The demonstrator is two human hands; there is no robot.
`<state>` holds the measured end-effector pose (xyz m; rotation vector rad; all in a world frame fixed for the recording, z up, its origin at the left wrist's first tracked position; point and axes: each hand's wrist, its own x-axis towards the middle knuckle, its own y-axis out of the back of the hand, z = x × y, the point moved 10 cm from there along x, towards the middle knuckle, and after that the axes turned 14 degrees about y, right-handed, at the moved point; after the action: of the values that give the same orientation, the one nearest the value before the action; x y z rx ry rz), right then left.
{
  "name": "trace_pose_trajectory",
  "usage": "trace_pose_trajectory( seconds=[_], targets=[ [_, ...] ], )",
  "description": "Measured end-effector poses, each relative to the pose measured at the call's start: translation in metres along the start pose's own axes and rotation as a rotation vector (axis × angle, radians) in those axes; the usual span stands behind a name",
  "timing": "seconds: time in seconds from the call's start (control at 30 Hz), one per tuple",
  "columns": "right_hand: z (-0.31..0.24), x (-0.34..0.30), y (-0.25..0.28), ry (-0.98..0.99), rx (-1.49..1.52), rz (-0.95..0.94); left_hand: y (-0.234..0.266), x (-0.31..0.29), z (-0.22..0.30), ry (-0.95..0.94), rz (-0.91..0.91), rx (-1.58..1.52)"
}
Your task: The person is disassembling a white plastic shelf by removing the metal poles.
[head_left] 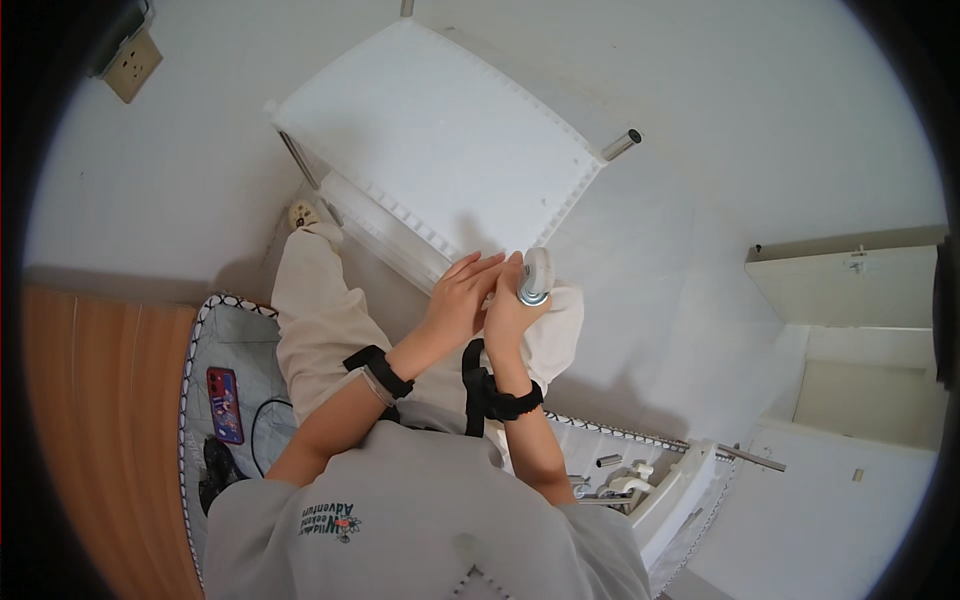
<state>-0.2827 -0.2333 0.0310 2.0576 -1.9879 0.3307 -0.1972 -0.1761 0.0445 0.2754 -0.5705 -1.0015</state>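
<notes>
My right hand is wrapped round a caster wheel, its pale wheel pointing up and a metal disc showing under it. The caster's lower end is hidden in the hand. Beside it, my left hand has its fingers stretched out toward the right hand, and nothing shows in them. Just beyond both hands stands a white plastic shelf rack with a ribbed rim. A metal tube sticks out at its right corner, and another metal tube runs down at its left.
At the lower right, a white shelf panel holds loose tubes and white casters. To the left, a phone and a black cable lie on a grey mat. A white cabinet with an open door stands right.
</notes>
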Motion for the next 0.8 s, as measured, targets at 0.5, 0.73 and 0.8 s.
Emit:
trace_pose_trajectory(
  seconds=[0.5,0.73,0.8],
  targets=[
    [-0.006,0.006,-0.011,0.084,-0.005,-0.41,0.0,-0.009,-0.009,0.035,0.016,0.076],
    [0.0,0.001,-0.014,0.079,-0.038,-0.498,0.003,-0.009,-0.008,0.016,0.015,0.09],
    [-0.005,0.001,-0.014,0.054,-0.03,-0.405,0.0,-0.009,-0.01,0.033,0.008,0.087]
  ],
)
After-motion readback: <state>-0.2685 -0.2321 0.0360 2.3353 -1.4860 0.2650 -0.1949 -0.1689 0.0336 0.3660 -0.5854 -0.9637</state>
